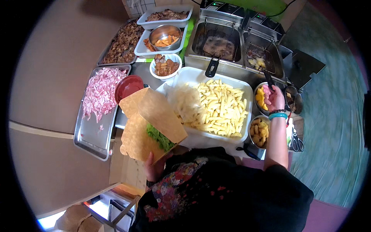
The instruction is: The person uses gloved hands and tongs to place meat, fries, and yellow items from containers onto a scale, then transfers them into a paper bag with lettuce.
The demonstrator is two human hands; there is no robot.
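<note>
My left hand (152, 167) is closed on the lower edge of an open brown cardboard takeaway box (133, 143). Green lettuce (159, 138) lies inside it, and the raised lid flaps hide part of the interior. On the right, my right hand (275, 99) grips the end of the black handle of a fryer basket (256, 62). That basket sits in the right fryer well with pale yellow pieces in it. Just below this hand stand a steel pot of yellow pieces (260, 98) and a steel pot of golden-brown pieces (259, 133).
A white tray (247, 116) of raw fries with a clear plastic bag is in the middle. A second fryer basket (218, 46) bubbles behind it. Left are sliced onions on a metal tray (92, 141), a red lid (129, 88) and meat trays. Scissors (297, 144) lie right.
</note>
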